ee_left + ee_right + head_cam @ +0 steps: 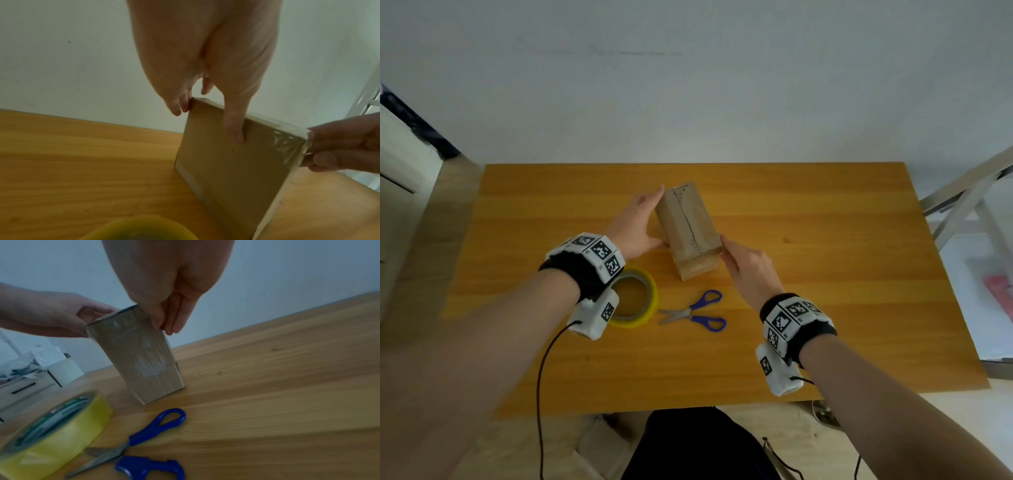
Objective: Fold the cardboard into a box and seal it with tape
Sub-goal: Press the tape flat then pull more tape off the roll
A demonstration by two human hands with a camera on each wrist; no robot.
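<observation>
A brown cardboard box [686,222] lies lengthwise on the wooden table [825,274], folded up, with clear tape along its top seam and glossy tape on its near end [144,353]. My left hand [649,219] holds the box's left side. In the left wrist view the thumb [235,129] presses the long face [226,170] and the fingers wrap the far top corner. My right hand [736,260] pinches the near right top corner, thumb on the taped end and fingers [174,324] down the right side.
A yellow tape roll [652,303] lies flat near my left wrist, and blue-handled scissors [698,313] lie shut to its right. A white cabinet [400,164] stands off the table's left edge, a metal frame [962,205] off the right. The wall is right behind the table.
</observation>
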